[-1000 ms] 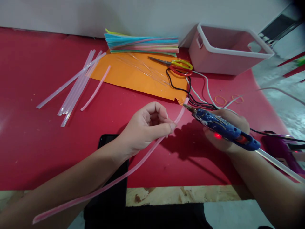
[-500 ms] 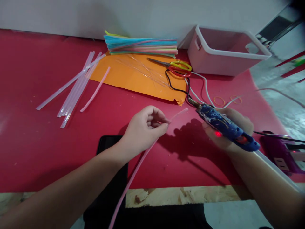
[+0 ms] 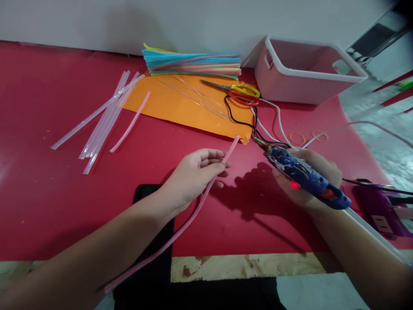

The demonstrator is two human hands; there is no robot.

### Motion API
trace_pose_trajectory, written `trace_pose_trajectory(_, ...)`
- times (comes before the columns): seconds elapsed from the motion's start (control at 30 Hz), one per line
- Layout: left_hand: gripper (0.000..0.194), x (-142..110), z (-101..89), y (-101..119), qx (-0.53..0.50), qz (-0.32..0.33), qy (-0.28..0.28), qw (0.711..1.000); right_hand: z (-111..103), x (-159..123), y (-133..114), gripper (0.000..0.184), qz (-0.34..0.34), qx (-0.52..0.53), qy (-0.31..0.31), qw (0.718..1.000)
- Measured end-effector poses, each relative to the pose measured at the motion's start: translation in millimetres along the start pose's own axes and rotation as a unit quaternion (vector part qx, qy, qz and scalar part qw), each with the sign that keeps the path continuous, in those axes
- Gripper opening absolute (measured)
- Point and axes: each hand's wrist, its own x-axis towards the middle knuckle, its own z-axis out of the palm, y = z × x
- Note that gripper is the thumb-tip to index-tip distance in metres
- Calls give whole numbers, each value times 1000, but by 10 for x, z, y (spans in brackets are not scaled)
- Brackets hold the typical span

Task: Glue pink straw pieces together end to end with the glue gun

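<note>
Left hand [image 3: 192,176], partly closed: thumb and forefinger pinch a long, pink, fuzzy, flexible stem [image 3: 190,219] near its upper end, other fingers loosely spread. Right hand [image 3: 318,163], closed around a blue, glue-smeared plastic glue gun [image 3: 293,165], its nozzle near the stem's upper end but apart from it. Both stem ends are free; a short pink stem [image 3: 130,122] lies detached. No assembled piece is visible; work appears early, the amount remaining indeterminable. Beyond the hands, a flat orange paper sheet or envelope [image 3: 155,97] bears thin clear strips [image 3: 196,97] and scissors with yellow-and-red handles [image 3: 247,89]. Far right, an upright pink plastic box with a white rim [image 3: 322,75]: inner walls visible, floor hidden, contents therefore not determinable.
</note>
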Motion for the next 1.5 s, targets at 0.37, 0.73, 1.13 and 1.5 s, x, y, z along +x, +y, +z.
trace_pose_trajectory(0.37, 25, 35, -45, -37, -24, 55, -28, 998, -5, 34, -30, 17, -34, 1, -21, 999)
trace_pose_trajectory(0.73, 18, 21, -54, -62, -1, 89, -36, 995, 23, 74, -12, 21, -81, 28, -103, 991)
trace_pose_trajectory(1.13, 22, -7, -9, -38, -22, 146, -42, 988, 26, 62, 5, 22, -86, 47, -128, 987)
trace_pose_trajectory(1.5, 26, -4, -16, -40, -1, 160, -32, 987, 8, 67, -49, 18, -73, 26, -129, 989)
